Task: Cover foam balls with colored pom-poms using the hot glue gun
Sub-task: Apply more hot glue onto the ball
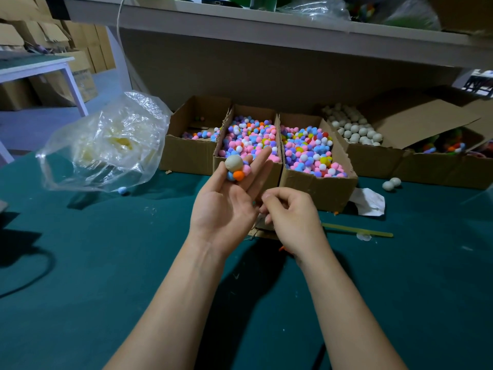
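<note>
A foam ball (234, 162), partly covered with pom-poms, is pinched at the left hand's (224, 206) thumb and forefinger tips. The right hand's (290, 217) fingers are curled together, and any contents cannot be told. Cardboard boxes (317, 182) are ranged beyond the fingertips on a green felt table (106, 263), under a shelf (266, 30).

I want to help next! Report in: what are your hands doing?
Left hand holds foam ball, partly covered in pom-poms. Right hand curled beside left palm, grip unclear. Nothing blocking.

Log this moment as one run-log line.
left hand: holds white foam ball partly covered in pom-poms | right hand: fingers curled, contents unclear | behind: cardboard boxes of coloured pom-poms
</note>
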`<state>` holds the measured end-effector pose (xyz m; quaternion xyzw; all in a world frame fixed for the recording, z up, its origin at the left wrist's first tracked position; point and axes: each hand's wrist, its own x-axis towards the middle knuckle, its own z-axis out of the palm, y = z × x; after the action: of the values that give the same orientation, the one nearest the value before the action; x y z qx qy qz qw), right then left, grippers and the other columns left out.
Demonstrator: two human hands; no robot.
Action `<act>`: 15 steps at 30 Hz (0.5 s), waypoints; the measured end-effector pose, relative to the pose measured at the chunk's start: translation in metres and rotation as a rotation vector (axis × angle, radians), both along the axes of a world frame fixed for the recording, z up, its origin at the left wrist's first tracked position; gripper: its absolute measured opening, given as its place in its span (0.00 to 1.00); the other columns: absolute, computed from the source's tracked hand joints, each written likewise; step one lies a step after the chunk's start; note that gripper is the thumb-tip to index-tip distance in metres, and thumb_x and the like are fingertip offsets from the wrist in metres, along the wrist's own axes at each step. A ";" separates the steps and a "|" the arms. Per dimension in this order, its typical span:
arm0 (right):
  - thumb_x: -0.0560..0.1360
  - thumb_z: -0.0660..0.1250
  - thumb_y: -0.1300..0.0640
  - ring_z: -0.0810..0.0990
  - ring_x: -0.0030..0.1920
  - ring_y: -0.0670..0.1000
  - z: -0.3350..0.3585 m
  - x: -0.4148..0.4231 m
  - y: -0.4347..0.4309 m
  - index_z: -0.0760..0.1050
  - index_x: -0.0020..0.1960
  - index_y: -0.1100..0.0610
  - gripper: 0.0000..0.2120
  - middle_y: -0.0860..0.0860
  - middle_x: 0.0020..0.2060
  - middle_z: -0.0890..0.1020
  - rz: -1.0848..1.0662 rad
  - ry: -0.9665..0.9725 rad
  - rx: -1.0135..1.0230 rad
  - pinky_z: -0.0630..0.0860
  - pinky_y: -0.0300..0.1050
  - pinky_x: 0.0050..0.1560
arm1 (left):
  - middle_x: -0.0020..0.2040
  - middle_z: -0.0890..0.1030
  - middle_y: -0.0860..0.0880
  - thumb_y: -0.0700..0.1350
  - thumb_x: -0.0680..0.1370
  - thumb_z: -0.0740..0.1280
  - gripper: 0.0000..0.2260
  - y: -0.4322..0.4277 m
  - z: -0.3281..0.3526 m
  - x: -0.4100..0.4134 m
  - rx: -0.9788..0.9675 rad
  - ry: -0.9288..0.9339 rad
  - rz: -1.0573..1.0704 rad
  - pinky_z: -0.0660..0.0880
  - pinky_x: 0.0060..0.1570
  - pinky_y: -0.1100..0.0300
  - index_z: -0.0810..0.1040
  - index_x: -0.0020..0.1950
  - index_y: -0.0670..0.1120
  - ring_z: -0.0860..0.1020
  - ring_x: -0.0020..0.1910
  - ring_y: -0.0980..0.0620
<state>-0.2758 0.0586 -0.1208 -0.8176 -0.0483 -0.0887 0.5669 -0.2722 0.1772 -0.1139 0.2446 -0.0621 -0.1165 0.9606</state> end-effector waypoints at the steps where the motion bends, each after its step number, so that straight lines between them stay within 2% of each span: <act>1: 0.79 0.63 0.55 0.76 0.30 0.38 0.000 0.000 0.000 0.77 0.36 0.48 0.13 0.42 0.26 0.78 -0.001 0.001 0.022 0.73 0.33 0.34 | 0.64 0.80 0.44 0.54 0.85 0.49 0.19 0.000 0.000 0.000 -0.004 -0.001 -0.001 0.59 0.73 0.45 0.68 0.72 0.50 0.76 0.66 0.48; 3: 0.78 0.64 0.50 0.75 0.29 0.37 0.001 -0.002 0.001 0.78 0.35 0.49 0.13 0.41 0.24 0.78 0.009 -0.017 0.041 0.72 0.31 0.31 | 0.65 0.80 0.44 0.54 0.85 0.49 0.20 0.000 0.000 0.001 0.002 -0.004 -0.011 0.58 0.74 0.45 0.67 0.73 0.49 0.76 0.66 0.48; 5: 0.76 0.67 0.48 0.76 0.29 0.38 0.000 -0.002 0.001 0.80 0.37 0.52 0.12 0.44 0.26 0.79 0.000 -0.048 0.038 0.73 0.33 0.31 | 0.64 0.80 0.44 0.54 0.85 0.50 0.21 -0.001 -0.001 0.001 0.018 -0.007 -0.022 0.64 0.70 0.45 0.69 0.72 0.45 0.76 0.67 0.48; 7: 0.77 0.67 0.52 0.76 0.30 0.38 -0.001 -0.001 0.000 0.80 0.39 0.52 0.10 0.45 0.28 0.80 -0.022 -0.062 0.007 0.72 0.34 0.33 | 0.63 0.81 0.45 0.53 0.85 0.50 0.19 -0.002 0.000 0.001 0.033 -0.004 -0.025 0.68 0.65 0.45 0.73 0.66 0.45 0.77 0.66 0.49; 10: 0.78 0.65 0.57 0.76 0.31 0.39 -0.001 0.001 -0.003 0.78 0.38 0.48 0.11 0.42 0.29 0.79 -0.021 -0.048 -0.018 0.71 0.30 0.33 | 0.63 0.81 0.45 0.54 0.85 0.50 0.19 -0.001 0.001 -0.001 0.029 0.001 -0.023 0.66 0.64 0.43 0.72 0.67 0.46 0.78 0.64 0.48; 12: 0.78 0.64 0.59 0.77 0.34 0.41 0.003 0.002 -0.009 0.78 0.41 0.47 0.11 0.44 0.35 0.80 -0.050 -0.013 0.001 0.71 0.31 0.33 | 0.63 0.81 0.46 0.54 0.84 0.50 0.18 0.003 0.003 -0.001 0.049 0.004 0.008 0.64 0.64 0.42 0.75 0.61 0.47 0.78 0.64 0.48; 14: 0.79 0.62 0.62 0.78 0.37 0.43 0.006 0.003 -0.017 0.78 0.45 0.49 0.11 0.48 0.41 0.82 -0.123 0.005 0.022 0.73 0.33 0.34 | 0.60 0.83 0.49 0.55 0.84 0.50 0.18 0.010 0.004 0.002 0.133 0.034 0.124 0.60 0.68 0.43 0.76 0.53 0.49 0.78 0.63 0.51; 15: 0.79 0.60 0.63 0.79 0.39 0.44 0.007 0.004 -0.023 0.78 0.48 0.51 0.10 0.50 0.43 0.82 -0.170 0.006 -0.006 0.73 0.35 0.35 | 0.58 0.84 0.50 0.55 0.84 0.49 0.18 0.014 0.004 0.004 0.190 0.068 0.214 0.59 0.69 0.45 0.76 0.53 0.49 0.78 0.62 0.53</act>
<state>-0.2719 0.0356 -0.1135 -0.8207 0.0228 -0.1340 0.5549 -0.2680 0.1913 -0.1103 0.3355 0.0082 -0.0272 0.9416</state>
